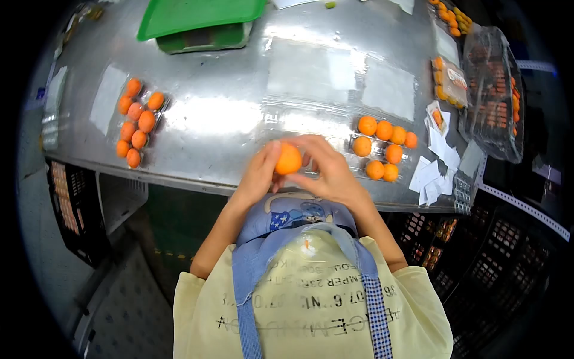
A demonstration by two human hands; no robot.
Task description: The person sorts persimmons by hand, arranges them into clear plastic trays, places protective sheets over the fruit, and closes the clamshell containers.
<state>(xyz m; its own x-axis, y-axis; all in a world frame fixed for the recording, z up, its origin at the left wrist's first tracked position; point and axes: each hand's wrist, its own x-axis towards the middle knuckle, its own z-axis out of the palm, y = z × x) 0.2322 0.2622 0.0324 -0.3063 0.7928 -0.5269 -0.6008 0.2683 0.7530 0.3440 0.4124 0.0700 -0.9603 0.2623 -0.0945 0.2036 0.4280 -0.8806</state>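
Observation:
An orange [288,159] is held between my two hands, just above the front edge of the metal table. My left hand [258,170] wraps the fruit from the left, fingers pressed to its side. From the right, my right hand [329,167] curves around it, its fingers over the top and the thumb low on the near side. Motion blurs some of the fingertips. To the right, a clear plastic tray [375,158] holds several oranges with gaps between them. At the left, another clear tray [143,136] carries several more oranges.
A green tray [200,18] stands at the back. Packed fruit [449,82], loose white slips [427,179] and a plastic-wrapped crate [490,90] line the right side. Dark crates [496,251] sit below right, and a black crate [75,209] below left. The table edge [185,182] runs before me.

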